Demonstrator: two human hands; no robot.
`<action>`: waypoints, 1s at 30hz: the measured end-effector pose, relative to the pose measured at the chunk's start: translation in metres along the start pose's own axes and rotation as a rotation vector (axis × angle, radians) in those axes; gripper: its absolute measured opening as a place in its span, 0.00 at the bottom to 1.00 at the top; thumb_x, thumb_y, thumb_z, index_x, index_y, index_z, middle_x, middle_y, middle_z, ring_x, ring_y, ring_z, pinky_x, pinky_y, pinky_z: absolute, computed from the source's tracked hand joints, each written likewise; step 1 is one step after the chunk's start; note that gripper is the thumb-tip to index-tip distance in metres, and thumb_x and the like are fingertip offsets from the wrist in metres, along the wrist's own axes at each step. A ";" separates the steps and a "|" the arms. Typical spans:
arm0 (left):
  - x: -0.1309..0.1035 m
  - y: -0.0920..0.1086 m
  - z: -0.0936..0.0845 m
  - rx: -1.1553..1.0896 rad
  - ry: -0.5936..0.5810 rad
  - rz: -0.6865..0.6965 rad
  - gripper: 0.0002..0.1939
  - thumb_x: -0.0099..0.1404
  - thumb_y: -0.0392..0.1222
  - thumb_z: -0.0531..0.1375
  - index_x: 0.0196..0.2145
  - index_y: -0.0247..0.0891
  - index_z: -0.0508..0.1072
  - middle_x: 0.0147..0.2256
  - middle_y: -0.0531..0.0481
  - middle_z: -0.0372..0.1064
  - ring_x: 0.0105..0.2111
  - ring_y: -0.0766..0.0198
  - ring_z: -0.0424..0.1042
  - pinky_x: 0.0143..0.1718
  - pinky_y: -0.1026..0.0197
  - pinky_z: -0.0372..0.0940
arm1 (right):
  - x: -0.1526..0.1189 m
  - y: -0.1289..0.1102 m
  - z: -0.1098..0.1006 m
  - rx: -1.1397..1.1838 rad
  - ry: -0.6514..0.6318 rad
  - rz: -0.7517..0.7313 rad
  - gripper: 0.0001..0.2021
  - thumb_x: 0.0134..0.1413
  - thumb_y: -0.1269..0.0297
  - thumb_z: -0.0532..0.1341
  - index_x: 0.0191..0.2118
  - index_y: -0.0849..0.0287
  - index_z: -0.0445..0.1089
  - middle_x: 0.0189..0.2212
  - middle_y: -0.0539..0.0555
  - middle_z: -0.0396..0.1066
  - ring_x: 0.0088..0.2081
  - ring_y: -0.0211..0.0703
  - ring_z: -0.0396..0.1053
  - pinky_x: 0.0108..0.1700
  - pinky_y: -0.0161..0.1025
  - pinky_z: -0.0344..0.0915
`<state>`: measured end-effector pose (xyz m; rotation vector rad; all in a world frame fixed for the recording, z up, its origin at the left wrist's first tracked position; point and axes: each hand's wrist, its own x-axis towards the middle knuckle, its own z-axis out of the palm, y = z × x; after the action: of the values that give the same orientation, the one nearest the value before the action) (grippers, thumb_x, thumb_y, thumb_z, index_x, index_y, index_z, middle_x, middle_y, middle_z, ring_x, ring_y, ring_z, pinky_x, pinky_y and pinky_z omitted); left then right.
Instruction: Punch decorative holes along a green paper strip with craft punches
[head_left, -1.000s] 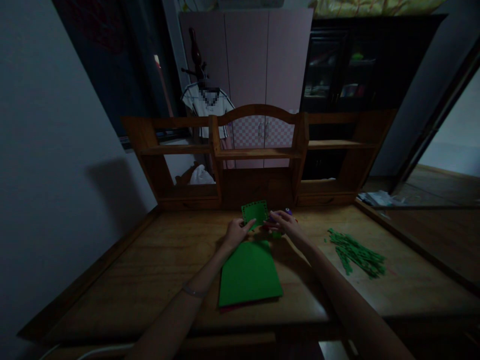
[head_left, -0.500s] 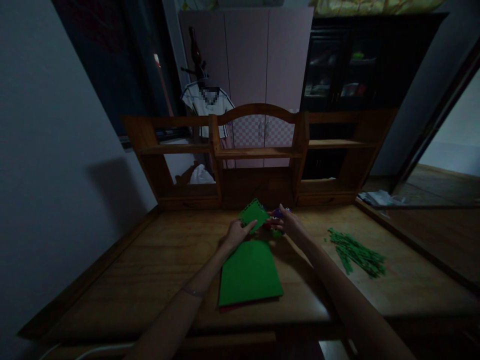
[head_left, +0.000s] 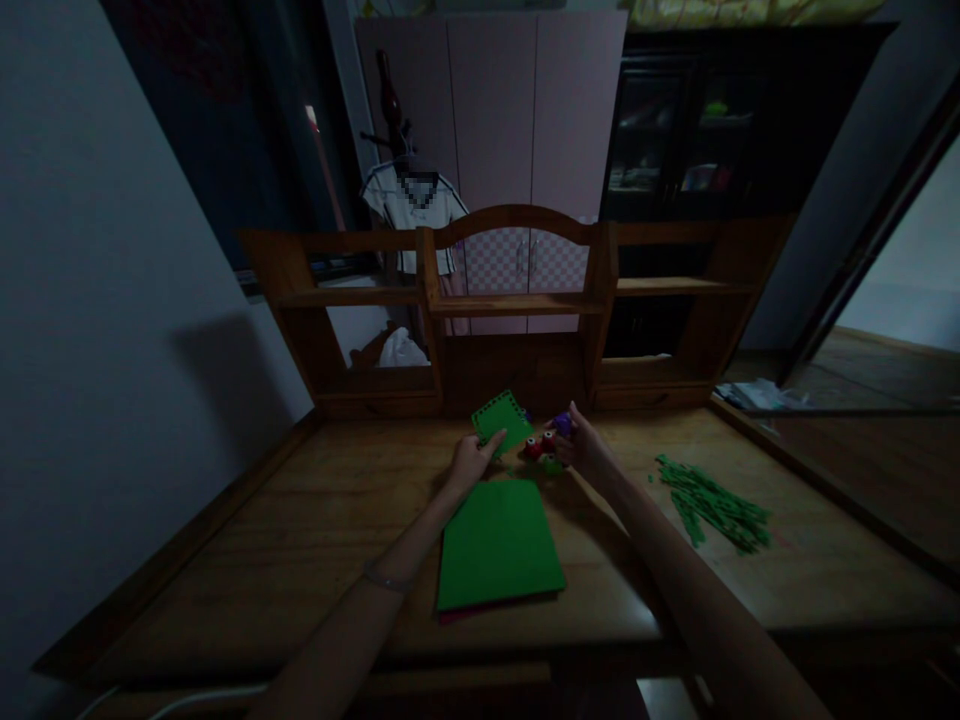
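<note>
In the head view my left hand [head_left: 469,464] pinches a green paper card [head_left: 501,420] at its lower edge, thumb on top. Small dark cut-outs run along the card's upper edges. To its right, my right hand [head_left: 587,445] is closed around a small purple hole punch [head_left: 563,425], a short gap from the card. Beside and below that hand, small red round pieces with white eye-like spots [head_left: 538,446] and a green one [head_left: 553,466] lie on the desk. A stack of green paper sheets [head_left: 501,550] lies in front, with a red edge under it.
A pile of thin green paper strips [head_left: 716,505] lies on the desk [head_left: 315,540] at the right. Along the desk's back stands a wooden shelf unit [head_left: 517,305]. A wall [head_left: 112,350] borders the left side.
My right hand has moved away from the card with the purple punch, uncovering the red pieces. The card has shifted slightly left and up in my left hand.
</note>
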<state>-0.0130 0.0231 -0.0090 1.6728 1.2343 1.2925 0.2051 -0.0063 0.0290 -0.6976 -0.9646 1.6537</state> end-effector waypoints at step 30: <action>0.006 -0.005 -0.017 -0.062 0.339 -0.100 0.28 0.53 0.66 0.56 0.21 0.33 0.70 0.18 0.50 0.66 0.20 0.66 0.64 0.23 0.65 0.54 | -0.008 0.006 -0.002 -0.512 0.405 -0.399 0.25 0.49 0.39 0.55 0.21 0.60 0.64 0.18 0.49 0.63 0.19 0.32 0.59 0.21 0.30 0.54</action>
<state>-0.0298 0.0301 -0.0069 1.3666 1.4353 1.5791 0.2063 -0.0142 0.0228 -1.0535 -1.1453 0.8728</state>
